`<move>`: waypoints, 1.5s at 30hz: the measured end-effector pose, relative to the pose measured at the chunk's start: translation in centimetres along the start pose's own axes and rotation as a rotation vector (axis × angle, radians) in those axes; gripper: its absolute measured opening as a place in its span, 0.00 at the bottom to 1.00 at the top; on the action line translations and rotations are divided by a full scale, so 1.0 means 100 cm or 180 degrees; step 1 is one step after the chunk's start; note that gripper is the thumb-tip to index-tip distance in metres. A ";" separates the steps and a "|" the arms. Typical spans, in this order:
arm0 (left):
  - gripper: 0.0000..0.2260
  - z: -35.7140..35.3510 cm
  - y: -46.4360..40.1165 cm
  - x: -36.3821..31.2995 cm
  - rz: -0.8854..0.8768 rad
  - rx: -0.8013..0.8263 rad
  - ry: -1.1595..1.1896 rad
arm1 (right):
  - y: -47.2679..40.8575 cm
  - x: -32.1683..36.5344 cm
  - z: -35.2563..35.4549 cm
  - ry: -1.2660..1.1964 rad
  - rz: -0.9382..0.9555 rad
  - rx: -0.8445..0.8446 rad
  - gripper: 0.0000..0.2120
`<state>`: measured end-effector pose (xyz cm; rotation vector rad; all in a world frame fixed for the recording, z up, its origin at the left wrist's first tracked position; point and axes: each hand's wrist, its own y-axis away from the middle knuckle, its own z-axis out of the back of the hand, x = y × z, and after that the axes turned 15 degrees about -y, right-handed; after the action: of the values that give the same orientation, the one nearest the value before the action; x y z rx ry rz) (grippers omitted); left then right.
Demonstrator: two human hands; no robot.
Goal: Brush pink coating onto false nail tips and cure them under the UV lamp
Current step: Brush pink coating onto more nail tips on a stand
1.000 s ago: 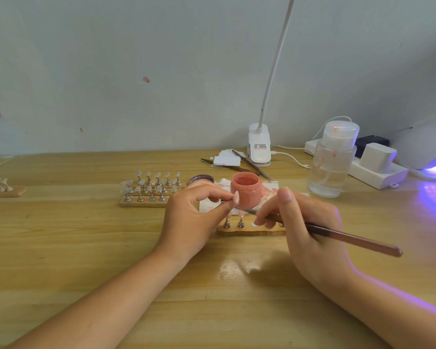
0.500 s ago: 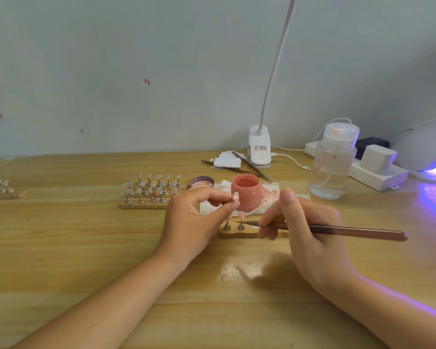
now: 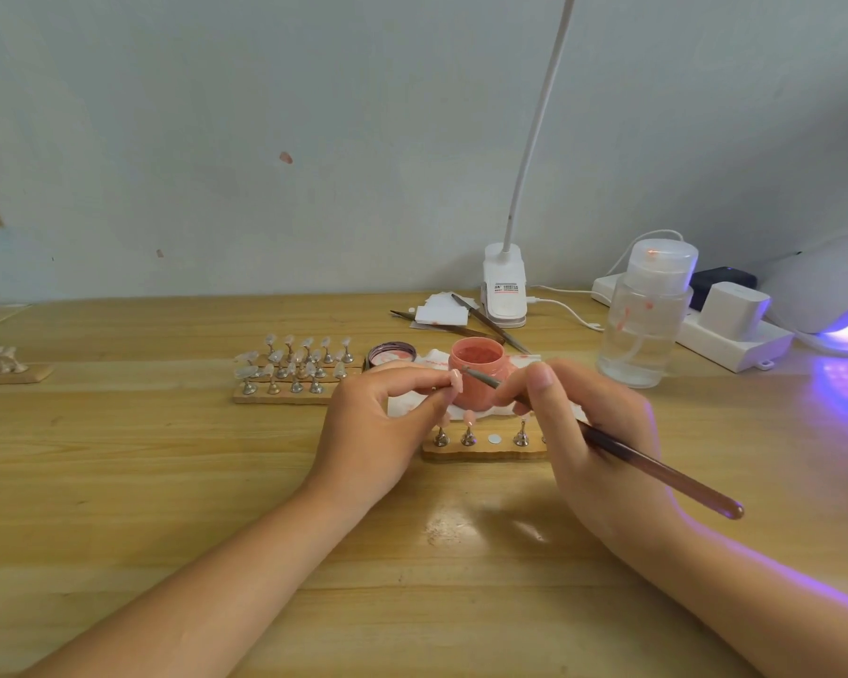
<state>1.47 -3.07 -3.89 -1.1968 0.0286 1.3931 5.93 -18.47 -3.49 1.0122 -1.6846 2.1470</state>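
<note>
My left hand (image 3: 380,423) pinches a pink-coated nail tip (image 3: 456,382) between thumb and fingers. My right hand (image 3: 593,433) grips a long brown brush (image 3: 657,469), whose tip meets the nail tip just in front of the open pink jar (image 3: 478,371). Below the hands lies a small wooden holder (image 3: 483,450) with a few metal stands, two of them carrying pink tips. A larger wooden rack (image 3: 290,371) with several clear tips stands to the left. The UV lamp (image 3: 833,291) glows purple at the far right.
The jar's lid (image 3: 391,354) lies beside the jar on white tissue (image 3: 412,406). A clear pump bottle (image 3: 649,315), a power strip (image 3: 735,340), a clip lamp (image 3: 505,291) and tweezers (image 3: 490,323) stand behind. Another rack (image 3: 6,367) sits at the far left edge.
The brush tip has risen from near the small holder up to the nail tip held by my left hand. The right hand shifted right, uncovering more of the holder.
</note>
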 end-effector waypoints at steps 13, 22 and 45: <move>0.07 -0.001 0.001 0.000 -0.0027 -0.0031 -0.0206 | -0.002 -0.004 0.000 -0.0026 -0.0062 0.0148 0.20; 0.11 0.001 0.002 -0.003 -0.0113 -0.0096 -0.0168 | -0.002 -0.002 0.004 -0.0577 -0.0160 -0.0209 0.22; 0.10 0.001 0.004 -0.006 -0.0461 0.0172 -0.0016 | -0.004 -0.008 0.003 0.0402 0.0099 0.0479 0.18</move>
<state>0.94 -3.51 -3.71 -1.1283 -0.0233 1.2611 6.87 -18.42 -3.66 0.8719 -1.5109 2.3341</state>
